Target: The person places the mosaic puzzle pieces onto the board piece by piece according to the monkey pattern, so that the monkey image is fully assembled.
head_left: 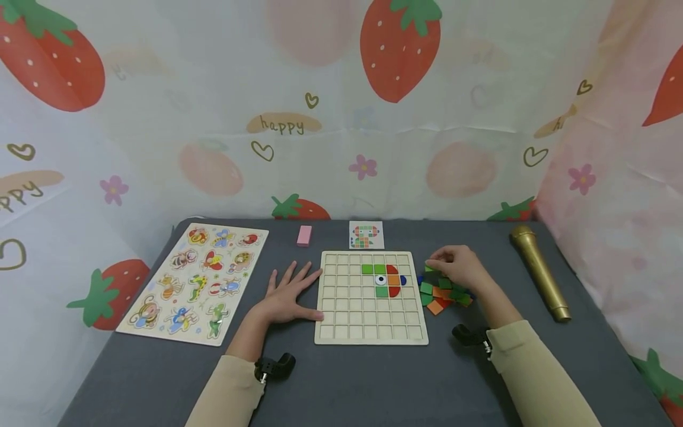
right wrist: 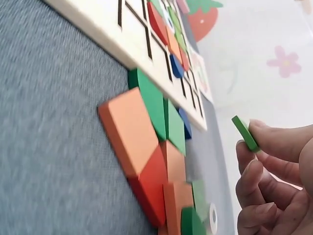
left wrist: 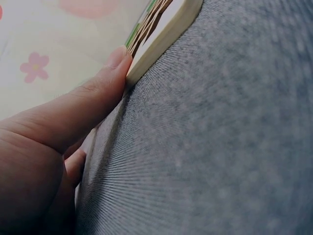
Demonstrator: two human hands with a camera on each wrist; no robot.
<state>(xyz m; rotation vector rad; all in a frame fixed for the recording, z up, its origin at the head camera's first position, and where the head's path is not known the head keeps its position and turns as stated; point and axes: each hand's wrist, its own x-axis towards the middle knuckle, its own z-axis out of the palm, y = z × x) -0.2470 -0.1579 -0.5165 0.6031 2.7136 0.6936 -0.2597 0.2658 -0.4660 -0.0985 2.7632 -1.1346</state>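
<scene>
My right hand (head_left: 459,267) pinches a small green square tile (right wrist: 246,133) between thumb and fingers, raised over a heap of loose tiles (head_left: 434,308) in green, orange, red and blue. Left of the heap lies a pale wooden grid board (head_left: 341,326). Towards its upper right, several tiles sit in the cells: green squares, a white eye tile (head_left: 380,280), orange squares, red curved pieces and a blue rounded piece (head_left: 403,280). With fingers spread, my left hand (head_left: 285,299) rests on the cloth, its thumb touching the board's left edge.
Behind the board lies a card (head_left: 366,235) with a coloured tile pattern, and a pink block (head_left: 304,235) left of it. A board of insect pictures (head_left: 205,311) lies at the left. A gold microphone-shaped cylinder (head_left: 540,273) lies at the right. Strawberry-print curtains enclose the table.
</scene>
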